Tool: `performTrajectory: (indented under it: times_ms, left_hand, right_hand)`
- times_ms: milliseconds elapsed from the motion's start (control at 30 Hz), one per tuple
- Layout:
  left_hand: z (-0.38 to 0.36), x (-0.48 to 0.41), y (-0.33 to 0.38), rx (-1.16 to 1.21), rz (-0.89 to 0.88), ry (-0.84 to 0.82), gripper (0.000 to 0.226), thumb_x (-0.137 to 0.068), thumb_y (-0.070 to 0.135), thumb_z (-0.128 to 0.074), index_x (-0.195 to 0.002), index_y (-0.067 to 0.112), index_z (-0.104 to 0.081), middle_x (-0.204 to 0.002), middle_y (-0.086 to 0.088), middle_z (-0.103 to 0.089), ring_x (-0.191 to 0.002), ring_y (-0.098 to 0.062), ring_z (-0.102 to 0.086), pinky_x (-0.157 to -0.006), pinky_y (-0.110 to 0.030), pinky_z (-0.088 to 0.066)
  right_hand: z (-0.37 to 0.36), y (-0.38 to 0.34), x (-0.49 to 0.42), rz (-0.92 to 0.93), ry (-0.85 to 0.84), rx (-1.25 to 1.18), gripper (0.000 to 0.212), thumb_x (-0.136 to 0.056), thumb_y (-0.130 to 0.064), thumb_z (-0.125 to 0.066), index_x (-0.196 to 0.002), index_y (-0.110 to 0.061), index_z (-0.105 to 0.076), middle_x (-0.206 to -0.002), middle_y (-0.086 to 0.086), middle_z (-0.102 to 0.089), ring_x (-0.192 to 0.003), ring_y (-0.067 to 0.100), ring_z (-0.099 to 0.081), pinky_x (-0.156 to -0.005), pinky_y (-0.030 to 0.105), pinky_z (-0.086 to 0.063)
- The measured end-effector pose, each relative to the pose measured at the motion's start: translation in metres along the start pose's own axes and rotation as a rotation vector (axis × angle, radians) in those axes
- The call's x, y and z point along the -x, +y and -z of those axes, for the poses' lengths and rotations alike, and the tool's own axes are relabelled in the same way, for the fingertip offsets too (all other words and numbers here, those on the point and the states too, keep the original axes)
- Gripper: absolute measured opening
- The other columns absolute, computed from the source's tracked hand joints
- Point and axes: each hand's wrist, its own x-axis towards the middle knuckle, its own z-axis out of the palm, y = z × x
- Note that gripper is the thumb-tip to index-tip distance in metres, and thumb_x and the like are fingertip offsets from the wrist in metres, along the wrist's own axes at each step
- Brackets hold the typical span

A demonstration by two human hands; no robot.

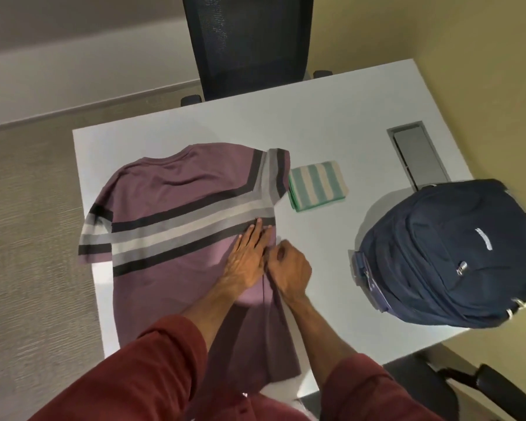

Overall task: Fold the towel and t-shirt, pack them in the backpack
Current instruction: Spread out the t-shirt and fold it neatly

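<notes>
One white table (331,117) carries everything; two seats stand by it, a far chair (249,44) and a near chair (468,387) at your right; one purple striped t-shirt (170,189) lies spread on the table's left half; one navy backpack (456,256) sits at the right edge, well apart from the t-shirt; one folded striped towel (316,185) lies just beside its right sleeve. Your left hand (246,262) presses flat on the t-shirt, fingers straight and together; your right hand (289,268), touching the left, has fingers curled, pinching the t-shirt's right side edge.
</notes>
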Motion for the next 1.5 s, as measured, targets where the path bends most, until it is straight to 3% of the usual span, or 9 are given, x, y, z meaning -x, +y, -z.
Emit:
performTrajectory:
  times_ms: [133, 267, 433, 567, 767, 933, 1200, 1333, 1500]
  left_hand:
    - [0.002, 0.012, 0.01, -0.077, -0.161, -0.052, 0.079, -0.09, 0.012, -0.075, -0.161, 0.032, -0.047, -0.179, -0.011, -0.013, -0.164, -0.031, -0.015, -0.131, -0.056, -0.02]
    - [0.008, 0.016, 0.008, -0.292, -0.35, -0.055, 0.057, -0.061, -0.002, -0.09, -0.11, 0.025, -0.078, -0.168, -0.016, -0.039, -0.151, -0.034, -0.044, -0.116, -0.053, -0.043]
    - [0.007, 0.005, 0.01, -0.443, -0.468, -0.026, 0.047, -0.059, -0.006, -0.086, -0.101, 0.014, -0.077, -0.142, -0.02, -0.064, -0.128, -0.04, -0.063, -0.094, -0.052, -0.058]
    - [0.001, 0.001, 0.019, -0.418, -0.573, 0.108, 0.042, -0.072, -0.011, -0.051, -0.101, 0.012, -0.072, -0.131, -0.019, -0.069, -0.116, -0.038, -0.069, -0.086, -0.047, -0.057]
    - [0.005, -0.008, 0.073, -0.327, -0.396, -0.004, 0.058, -0.083, 0.005, -0.081, -0.132, 0.025, -0.055, -0.153, -0.005, -0.052, -0.131, -0.025, -0.058, -0.099, -0.042, -0.057]
    - [-0.016, 0.006, 0.063, -0.17, -0.361, 0.116, 0.047, -0.096, 0.01, -0.064, -0.142, 0.018, -0.058, -0.15, -0.009, -0.057, -0.132, -0.029, -0.059, -0.104, -0.043, -0.054]
    - [-0.042, 0.086, -0.022, -0.174, -0.035, 0.107, 0.074, -0.105, 0.026, -0.053, -0.17, 0.014, -0.021, -0.178, -0.013, -0.015, -0.164, -0.036, -0.017, -0.129, -0.063, -0.022]
    - [-0.052, 0.134, -0.068, -0.114, 0.197, 0.082, 0.074, -0.107, 0.043, -0.029, -0.172, 0.023, 0.0, -0.18, -0.007, 0.007, -0.166, -0.032, -0.002, -0.129, -0.067, -0.011]
    - [-0.06, 0.182, -0.107, -0.067, 0.315, 0.023, 0.074, -0.107, 0.055, -0.02, -0.169, 0.035, 0.015, -0.178, -0.003, 0.021, -0.165, -0.029, 0.011, -0.125, -0.072, -0.005]
  right_hand:
    - [0.002, 0.034, 0.054, -0.016, -0.175, 0.124, 0.05, -0.099, -0.066, -0.047, -0.081, -0.023, -0.064, -0.078, -0.006, -0.069, -0.073, 0.022, -0.065, -0.07, 0.032, -0.049]
    - [-0.005, 0.054, 0.093, 0.023, -0.329, 0.189, 0.056, -0.092, -0.082, -0.047, -0.097, -0.03, -0.067, -0.091, -0.011, -0.073, -0.08, 0.017, -0.068, -0.075, 0.032, -0.055]
    - [-0.002, 0.065, 0.122, -0.033, -0.333, 0.203, 0.025, -0.087, -0.047, -0.065, -0.101, -0.027, -0.067, -0.093, -0.007, -0.07, -0.078, 0.017, -0.064, -0.079, 0.032, -0.057]
    - [0.011, 0.076, 0.125, -0.138, -0.267, 0.091, 0.028, -0.084, -0.046, -0.064, -0.107, -0.032, -0.06, -0.085, -0.01, -0.068, -0.072, 0.014, -0.064, -0.075, 0.033, -0.059]
    - [0.04, 0.121, 0.126, -0.28, -0.127, 0.121, 0.022, -0.092, -0.034, -0.065, -0.109, -0.03, -0.053, -0.091, -0.006, -0.066, -0.078, 0.017, -0.064, -0.084, 0.041, -0.062]
    - [0.046, 0.149, 0.123, -0.35, -0.053, 0.278, 0.047, -0.097, -0.031, -0.07, -0.141, -0.02, -0.054, -0.129, 0.003, -0.064, -0.114, 0.025, -0.065, -0.107, 0.048, -0.05]
    - [0.009, 0.11, 0.123, 0.073, 0.029, 0.135, 0.051, -0.098, -0.029, -0.064, -0.147, -0.018, -0.055, -0.148, 0.01, -0.055, -0.131, 0.031, -0.053, -0.12, 0.054, -0.037]
    - [-0.035, 0.087, 0.124, 0.294, -0.168, 0.248, 0.074, -0.104, -0.046, -0.035, -0.172, -0.02, -0.021, -0.179, 0.013, -0.019, -0.164, 0.034, -0.02, -0.133, 0.061, -0.009]
    - [-0.073, 0.088, 0.15, 0.15, -0.202, 0.329, 0.078, -0.108, -0.056, -0.024, -0.171, -0.031, 0.015, -0.179, 0.003, 0.021, -0.166, 0.028, 0.016, -0.13, 0.06, 0.008]
